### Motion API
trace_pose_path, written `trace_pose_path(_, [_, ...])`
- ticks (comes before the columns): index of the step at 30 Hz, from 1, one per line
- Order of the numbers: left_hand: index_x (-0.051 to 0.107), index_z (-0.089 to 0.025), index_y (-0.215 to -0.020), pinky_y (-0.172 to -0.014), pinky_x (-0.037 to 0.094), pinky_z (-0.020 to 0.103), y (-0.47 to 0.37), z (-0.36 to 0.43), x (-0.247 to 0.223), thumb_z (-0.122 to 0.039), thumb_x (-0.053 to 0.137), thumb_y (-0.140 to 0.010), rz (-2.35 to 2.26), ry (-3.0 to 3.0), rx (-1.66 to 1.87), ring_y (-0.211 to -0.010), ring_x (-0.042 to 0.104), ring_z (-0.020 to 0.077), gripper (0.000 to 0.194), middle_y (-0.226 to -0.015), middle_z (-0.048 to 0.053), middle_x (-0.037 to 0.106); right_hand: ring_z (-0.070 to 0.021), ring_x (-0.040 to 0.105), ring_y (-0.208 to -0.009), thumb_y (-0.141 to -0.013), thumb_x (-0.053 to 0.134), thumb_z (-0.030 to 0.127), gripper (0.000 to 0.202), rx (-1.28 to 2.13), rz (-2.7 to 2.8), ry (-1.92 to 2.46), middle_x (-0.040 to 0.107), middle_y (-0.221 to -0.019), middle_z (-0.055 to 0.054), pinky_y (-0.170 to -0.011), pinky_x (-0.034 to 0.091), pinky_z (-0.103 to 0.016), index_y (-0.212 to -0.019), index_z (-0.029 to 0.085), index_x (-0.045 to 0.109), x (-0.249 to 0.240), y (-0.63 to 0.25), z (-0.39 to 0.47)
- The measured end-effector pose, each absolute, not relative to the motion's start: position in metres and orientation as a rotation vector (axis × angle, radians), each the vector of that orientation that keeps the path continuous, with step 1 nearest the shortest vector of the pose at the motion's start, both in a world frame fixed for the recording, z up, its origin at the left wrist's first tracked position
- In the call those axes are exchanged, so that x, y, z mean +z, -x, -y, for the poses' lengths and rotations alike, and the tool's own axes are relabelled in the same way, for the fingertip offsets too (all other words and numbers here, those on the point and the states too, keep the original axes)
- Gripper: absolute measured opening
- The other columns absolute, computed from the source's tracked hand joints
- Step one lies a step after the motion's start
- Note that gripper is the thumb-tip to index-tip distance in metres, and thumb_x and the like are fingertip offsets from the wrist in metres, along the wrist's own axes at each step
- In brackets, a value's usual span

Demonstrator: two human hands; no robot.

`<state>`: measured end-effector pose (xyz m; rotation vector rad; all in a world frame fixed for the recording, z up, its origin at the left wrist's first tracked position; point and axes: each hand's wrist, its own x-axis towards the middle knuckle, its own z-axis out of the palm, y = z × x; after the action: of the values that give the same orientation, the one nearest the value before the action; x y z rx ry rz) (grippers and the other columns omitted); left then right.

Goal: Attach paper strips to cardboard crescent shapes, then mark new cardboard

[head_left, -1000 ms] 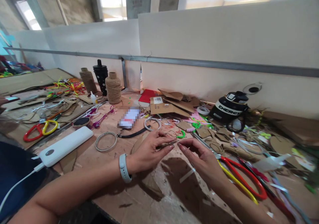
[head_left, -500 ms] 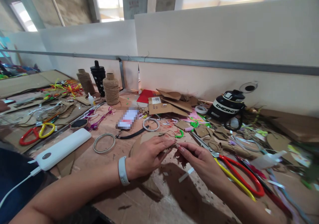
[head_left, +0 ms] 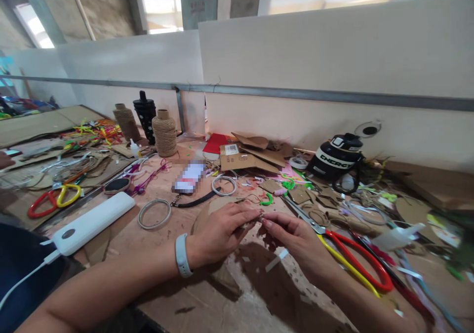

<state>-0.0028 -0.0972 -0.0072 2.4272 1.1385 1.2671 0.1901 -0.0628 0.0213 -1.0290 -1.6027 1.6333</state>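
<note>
My left hand (head_left: 224,231), with a pale band (head_left: 182,255) on its wrist, is closed, its fingers pressed together and pointing right. Fingertip to fingertip with it, my right hand (head_left: 287,236) is closed in a pinch. A small brownish piece seems to be between them, but the fingers cover it and I cannot make out what it is. Beneath my left hand, part of a curved cardboard piece (head_left: 226,282) shows near the tabletop. Red-and-yellow-handled scissors (head_left: 365,259) lie beside my right forearm, blades pointing away. A white paper strip (head_left: 276,260) lies below my right hand.
A white power bank (head_left: 94,222) with a cable lies left, near two pale rings (head_left: 154,213) and a phone (head_left: 188,177). Twine spools (head_left: 165,134) and a black tumbler (head_left: 145,118) stand behind. Cardboard scraps (head_left: 252,161), a black bottle (head_left: 335,157) and a glue bottle (head_left: 398,237) lie around.
</note>
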Motion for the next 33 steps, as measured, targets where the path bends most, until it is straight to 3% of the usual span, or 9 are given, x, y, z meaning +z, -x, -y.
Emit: trace_pose_path(33, [0.059,-0.02,-0.123,-0.095,0.052,0.037,0.001,0.097,-0.009,-0.024,0.049,-0.093,-1.155,-2.366,1.214,-0.11,0.061,0.0187,0.031,-0.117,0.008,0.067,-0.0101,0.052,-0.051,-0.07,0.074,0.048,0.034,1.699,1.512,1.028,0.067,-0.065,-0.003,-0.051,0.041,-0.025,-0.075,0.015,0.072,0.011,-0.192,0.057])
